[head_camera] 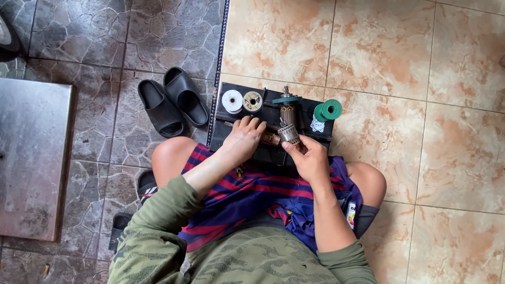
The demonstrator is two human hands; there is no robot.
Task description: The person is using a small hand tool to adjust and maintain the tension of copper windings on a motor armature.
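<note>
I sit on the floor with a black box [321, 131] in front of my knees. A motor armature [288, 122] with a copper winding and a teal fan disc at its far end stands upright on the box. My right hand [310, 156] grips its lower end with the fingertips. My left hand [243, 138] rests on the box just left of it, fingers curled over a thin rod-like tool [229, 124] and touching the armature's copper end. What lies under the left palm is hidden.
Two small spools, one white [232, 101] and one pale yellow [252, 101], sit on the box's far left; a green spool [328, 110] lies at its far right. A pair of black slides [172, 100] stands to the left, and a metal plate [32, 158] farther left.
</note>
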